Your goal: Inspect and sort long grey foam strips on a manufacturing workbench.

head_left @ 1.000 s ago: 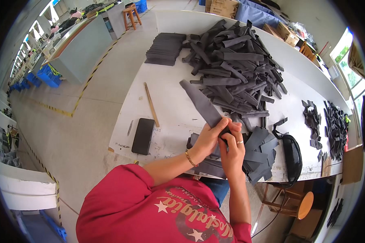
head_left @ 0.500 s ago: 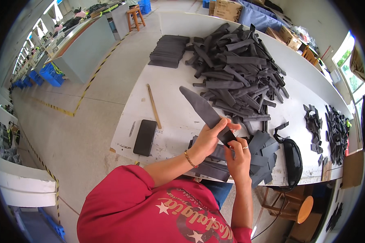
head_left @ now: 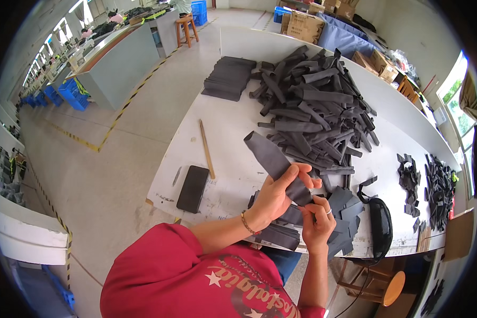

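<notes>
A dark grey tube-like fabric strip (head_left: 266, 152) slants above the table between my hands, its far end pointing away to the left. My left hand (head_left: 279, 195) wraps round its middle, thumb on top. At the near end, my right hand (head_left: 318, 221) pinches the strip between thumb and fingertips. Flat dark fabric pieces (head_left: 347, 213) lie fanned out beside my right hand. Another bundle of dark strips (head_left: 275, 236) rests under my wrists at the table's near edge. Beyond my hands spreads a large heap of similar grey fabric tubes (head_left: 310, 124).
A neat stack of dark strips (head_left: 229, 79) is at the table's far left. Nearer are a wooden stick (head_left: 206, 151) and a black rectangular case or phone (head_left: 193, 189). To the right lie a black oval object (head_left: 380, 228) and dark scraps (head_left: 408, 183). A stool (head_left: 392, 289) stands below.
The view has shifted slightly. My right hand has turned a little at the strip's near end, while both hands keep hold of it.
</notes>
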Demonstrator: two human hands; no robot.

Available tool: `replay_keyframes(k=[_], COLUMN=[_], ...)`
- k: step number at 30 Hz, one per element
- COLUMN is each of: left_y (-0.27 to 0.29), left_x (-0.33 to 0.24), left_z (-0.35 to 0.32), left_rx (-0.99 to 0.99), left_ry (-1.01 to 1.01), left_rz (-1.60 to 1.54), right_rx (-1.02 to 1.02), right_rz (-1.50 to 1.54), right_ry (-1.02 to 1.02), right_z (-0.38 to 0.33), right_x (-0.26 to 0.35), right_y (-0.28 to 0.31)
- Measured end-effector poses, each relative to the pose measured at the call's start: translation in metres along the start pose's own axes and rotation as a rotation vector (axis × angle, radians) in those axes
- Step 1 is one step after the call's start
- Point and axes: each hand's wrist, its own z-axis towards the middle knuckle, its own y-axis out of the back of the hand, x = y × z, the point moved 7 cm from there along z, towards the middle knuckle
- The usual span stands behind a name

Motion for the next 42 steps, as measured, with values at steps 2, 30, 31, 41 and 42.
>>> replay_keyframes(k=[2, 30, 31, 41, 42], left_y=[-0.002, 0.017, 0.016, 0.011, 0.009], left_x=[0.001, 0.021, 0.016, -0.011, -0.009], left_z=[-0.004, -0.003, -0.002, 0.009, 0.007], left_rx=[0.004, -0.087, -0.092, 0.177, 0.185], left_ry=[0.011, 0.082, 0.041, -0.008, 0.003], left_rz=[-0.014, -0.162, -0.121, 0.021, 0.017], right_rx=[0.003, 0.047, -0.051, -0.122, -0.160], right_rz=[0.019, 0.477, 0.482, 1.013, 0.982], right_ry=[-0.013, -0.391, -0.410, -0.781, -0.670], right_z=[0.001, 0.004, 0.001, -0.001, -0.007], right_x=[0.001, -0.010, -0.014, -0.020, -0.031], right_y=[0.000, -0.028, -0.032, -0.043, -0.042])
